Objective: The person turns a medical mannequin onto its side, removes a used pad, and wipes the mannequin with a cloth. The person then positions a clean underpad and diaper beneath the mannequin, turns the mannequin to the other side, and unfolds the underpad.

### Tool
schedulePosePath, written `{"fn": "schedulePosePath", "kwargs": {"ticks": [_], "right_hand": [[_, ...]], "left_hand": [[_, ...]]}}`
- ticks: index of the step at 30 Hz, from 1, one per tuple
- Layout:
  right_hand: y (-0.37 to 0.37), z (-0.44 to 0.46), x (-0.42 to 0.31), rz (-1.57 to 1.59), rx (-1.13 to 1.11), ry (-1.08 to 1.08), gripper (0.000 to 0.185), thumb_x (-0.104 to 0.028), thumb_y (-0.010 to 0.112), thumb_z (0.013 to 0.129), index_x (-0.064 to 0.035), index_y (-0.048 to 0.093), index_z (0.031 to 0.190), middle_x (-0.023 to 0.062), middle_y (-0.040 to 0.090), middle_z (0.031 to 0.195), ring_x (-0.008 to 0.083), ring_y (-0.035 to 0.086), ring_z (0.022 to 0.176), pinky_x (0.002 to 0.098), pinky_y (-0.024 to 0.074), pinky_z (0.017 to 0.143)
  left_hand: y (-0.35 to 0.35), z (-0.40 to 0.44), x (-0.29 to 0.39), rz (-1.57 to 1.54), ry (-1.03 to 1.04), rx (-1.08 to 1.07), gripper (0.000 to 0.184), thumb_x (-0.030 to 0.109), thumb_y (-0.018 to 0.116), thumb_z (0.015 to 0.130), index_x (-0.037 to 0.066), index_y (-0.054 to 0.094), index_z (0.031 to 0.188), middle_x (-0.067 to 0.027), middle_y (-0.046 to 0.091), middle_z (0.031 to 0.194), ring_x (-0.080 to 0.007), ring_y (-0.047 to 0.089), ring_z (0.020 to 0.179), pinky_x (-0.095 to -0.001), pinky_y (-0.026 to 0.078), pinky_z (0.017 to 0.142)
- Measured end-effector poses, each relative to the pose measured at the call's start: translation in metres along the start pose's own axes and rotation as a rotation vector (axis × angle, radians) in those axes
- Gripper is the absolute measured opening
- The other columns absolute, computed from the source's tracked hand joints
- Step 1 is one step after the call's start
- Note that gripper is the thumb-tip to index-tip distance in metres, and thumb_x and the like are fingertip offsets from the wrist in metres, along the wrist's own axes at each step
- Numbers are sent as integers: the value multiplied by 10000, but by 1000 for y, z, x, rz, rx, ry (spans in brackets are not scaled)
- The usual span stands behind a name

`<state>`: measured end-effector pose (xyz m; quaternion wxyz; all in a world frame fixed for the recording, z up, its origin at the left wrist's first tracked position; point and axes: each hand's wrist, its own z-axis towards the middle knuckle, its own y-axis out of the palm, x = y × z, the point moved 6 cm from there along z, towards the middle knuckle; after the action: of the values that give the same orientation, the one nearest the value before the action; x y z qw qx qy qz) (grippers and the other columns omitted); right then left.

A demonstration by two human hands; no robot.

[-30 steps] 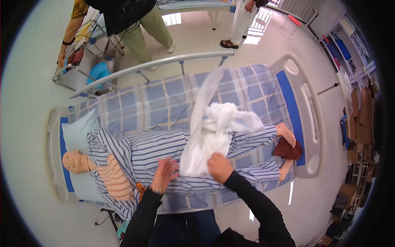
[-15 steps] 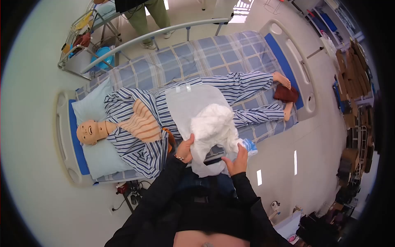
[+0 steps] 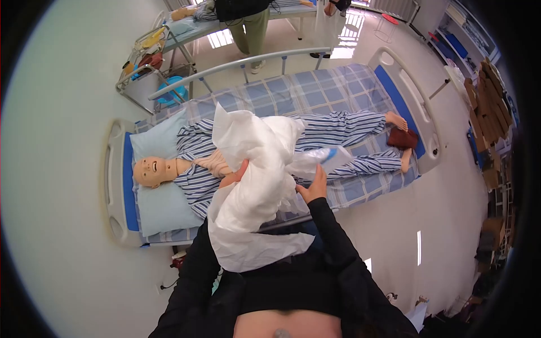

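Observation:
A bulky white padded sheet [image 3: 256, 174] is lifted in front of me, its loose edges spread above and below. My left hand [image 3: 235, 174] is mostly hidden behind it, with a few fingers showing at its left side. My right hand [image 3: 313, 186] is at the sheet's right side, thumb and forefinger apart, close to a thin flap with a blue mark [image 3: 321, 156]. Beneath lies a manikin [image 3: 149, 172] on its back in blue-and-white striped pyjamas [image 3: 344, 129], the top open over a ribbed chest [image 3: 213, 163].
The bed has a raised far rail [image 3: 242, 61], a headboard [image 3: 116, 186] at left and a footboard [image 3: 414, 107] at right. A brown-red block [image 3: 402, 138] lies between the manikin's feet. A trolley [image 3: 138, 84] and a person [image 3: 256, 31] are beyond the rail.
The white sheet has been raised off the manikin and bunched up towards me. My left hand has gone mostly behind it. The view has shifted too.

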<state>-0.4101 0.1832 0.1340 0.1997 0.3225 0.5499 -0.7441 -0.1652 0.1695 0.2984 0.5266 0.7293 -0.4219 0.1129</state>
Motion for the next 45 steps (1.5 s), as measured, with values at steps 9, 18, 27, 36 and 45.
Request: {"fn": "schedulePosePath", "kwargs": {"ticks": [9, 18, 27, 36, 45], "right_hand": [[0, 68, -105, 199, -225, -468, 434, -163, 666, 705, -58, 636, 1126, 188, 541, 1245, 394, 438, 1202, 477, 337, 1014], [-99, 59, -110, 496, -573, -617, 422, -286, 681, 754, -35, 629, 1089, 203, 658, 994, 379, 615, 932, 414, 479, 829], [-238, 22, 107, 620, -834, 315, 402, -211, 682, 836, -24, 594, 1181, 60, 662, 1041, 158, 613, 966, 301, 474, 859], [-169, -67, 82, 897, -616, 584, 477, -274, 635, 889, 10, 515, 1253, 85, 628, 1131, 171, 623, 976, 312, 483, 884], [-180, -107, 1, 1089, -591, 590, 528, -299, 657, 869, 25, 494, 1253, 95, 624, 1107, 179, 617, 965, 309, 487, 847]], "left_hand": [[42, -13, 6, 36, 167, -53, 527, 437, 494, 951, 19, 494, 1272, -103, 603, 1196, -195, 625, 1001, -333, 514, 857], [63, -9, 84, 40, 430, -16, 567, 492, 474, 943, 29, 497, 1270, -95, 613, 1173, -197, 628, 988, -339, 511, 843], [49, 26, 141, -121, 571, -136, 609, 547, 453, 934, 40, 500, 1268, -87, 624, 1151, -200, 631, 975, -344, 509, 829], [-56, 98, -271, 429, -634, 221, 1070, 809, 555, 684, 163, 230, 1473, -205, 405, 1376, -282, 529, 1121, -448, 419, 929], [35, 102, -246, -76, -447, -694, 472, 349, 437, 979, 67, 439, 1358, -78, 524, 1323, -177, 511, 1172, -349, 422, 984]]}}
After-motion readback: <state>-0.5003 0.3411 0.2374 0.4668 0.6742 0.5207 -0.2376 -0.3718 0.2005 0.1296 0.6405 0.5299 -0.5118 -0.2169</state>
